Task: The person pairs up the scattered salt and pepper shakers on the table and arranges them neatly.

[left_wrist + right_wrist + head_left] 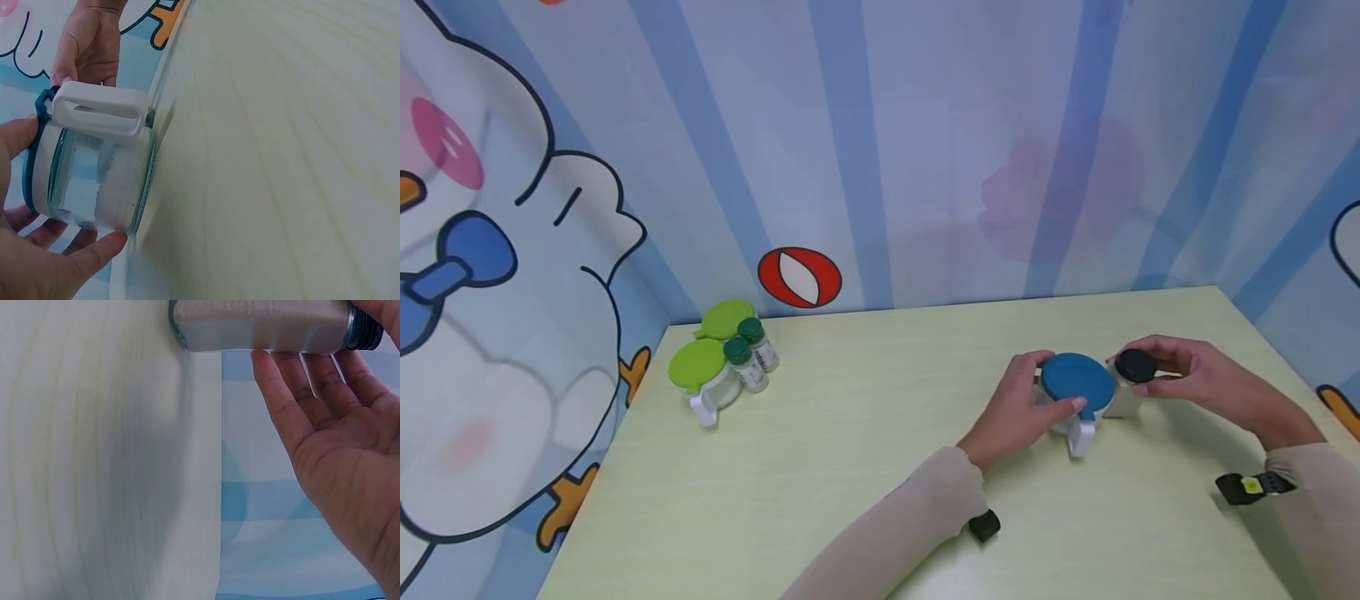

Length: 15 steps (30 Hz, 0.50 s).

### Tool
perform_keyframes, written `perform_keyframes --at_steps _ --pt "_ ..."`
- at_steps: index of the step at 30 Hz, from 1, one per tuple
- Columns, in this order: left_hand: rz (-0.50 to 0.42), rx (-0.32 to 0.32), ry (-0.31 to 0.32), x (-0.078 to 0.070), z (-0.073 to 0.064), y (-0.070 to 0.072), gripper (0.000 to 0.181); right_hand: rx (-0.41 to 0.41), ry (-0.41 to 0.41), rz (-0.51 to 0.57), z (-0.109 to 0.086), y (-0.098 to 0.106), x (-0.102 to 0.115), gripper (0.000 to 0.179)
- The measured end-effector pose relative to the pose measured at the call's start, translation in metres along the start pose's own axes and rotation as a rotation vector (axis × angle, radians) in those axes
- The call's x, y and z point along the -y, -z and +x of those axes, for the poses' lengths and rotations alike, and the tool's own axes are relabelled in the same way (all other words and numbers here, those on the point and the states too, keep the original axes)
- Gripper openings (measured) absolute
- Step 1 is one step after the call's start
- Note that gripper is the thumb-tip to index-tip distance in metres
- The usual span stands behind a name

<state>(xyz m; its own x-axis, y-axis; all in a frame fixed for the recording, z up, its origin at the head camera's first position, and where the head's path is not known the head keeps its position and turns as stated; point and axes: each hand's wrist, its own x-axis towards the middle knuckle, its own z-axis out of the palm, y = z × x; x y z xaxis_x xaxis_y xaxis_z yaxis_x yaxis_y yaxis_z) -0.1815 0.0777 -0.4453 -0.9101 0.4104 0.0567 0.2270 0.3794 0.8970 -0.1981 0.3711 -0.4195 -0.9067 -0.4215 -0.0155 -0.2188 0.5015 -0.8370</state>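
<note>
At the right of the table, my left hand (1017, 410) grips a clear glass jar (103, 178) with a blue lid (1078, 381) and a white handle (1081, 437). Its thumb lies on the lid's edge while the fingers reach round the far side. Close beside the jar, my right hand (1206, 379) holds a squarish glass bottle (265, 328) of pale beige powder, thumb and fingers at its black cap (1136, 365). Jar and bottle both stand upright, side by side. White contents show inside the jar in the left wrist view.
Toward the back left of the pale wooden table (850, 467) stand two jars with green lids, a front one (700, 367) and a rear one (727, 318). Two small green-capped bottles (752, 377) sit against their right side. A patterned cloth backdrop (917, 167) rises behind the table.
</note>
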Motion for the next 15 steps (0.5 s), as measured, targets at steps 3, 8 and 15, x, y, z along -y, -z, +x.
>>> perform_keyframes --at_steps 3,8,15 --pt "0.006 -0.002 0.0 -0.0002 0.0008 -0.0005 0.07 -0.005 -0.004 -0.002 0.0003 -0.0003 0.0004 0.045" --pt "0.017 -0.011 0.001 0.0 0.0016 -0.0014 0.071 -0.006 -0.02 0.0 0.0002 0.0007 -0.0007 0.047" --pt "0.037 -0.016 0.004 0.0002 0.0032 -0.0041 0.071 -0.001 -0.022 0.005 -0.0003 0.0009 -0.0013 0.047"
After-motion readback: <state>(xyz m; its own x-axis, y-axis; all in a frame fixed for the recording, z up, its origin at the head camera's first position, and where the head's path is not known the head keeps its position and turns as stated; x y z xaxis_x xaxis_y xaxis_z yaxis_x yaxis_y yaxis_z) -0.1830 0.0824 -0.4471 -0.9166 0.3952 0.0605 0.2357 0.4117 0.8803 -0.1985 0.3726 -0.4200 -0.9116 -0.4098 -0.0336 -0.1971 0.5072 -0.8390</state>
